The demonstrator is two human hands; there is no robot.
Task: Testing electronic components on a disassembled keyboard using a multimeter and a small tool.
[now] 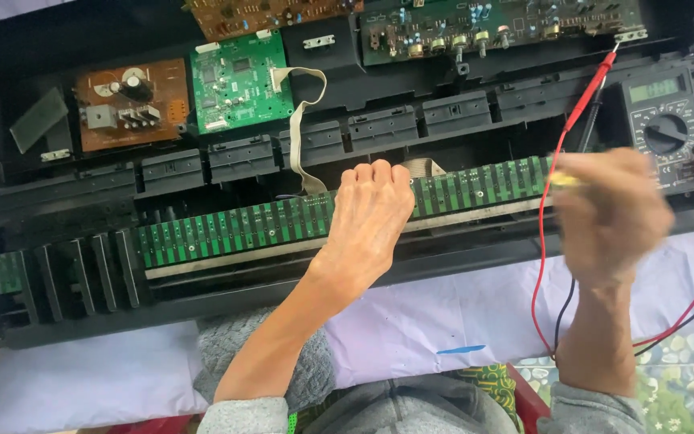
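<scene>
Knuckles down: left hand [373, 210] curled into a fist on the long green contact board [234, 229] inside the opened keyboard case [58, 313]. Right hand [608, 213], blurred, pinches a yellowish probe [565, 182] at the board's right end, beside the multimeter [667, 128].

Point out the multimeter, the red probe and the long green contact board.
multimeter [666, 133]: head view, on its round dial.
red probe [590, 90]: head view, middle of the red shaft.
long green contact board [234, 227]: head view, on the strip left of the left hand [371, 213].
</scene>
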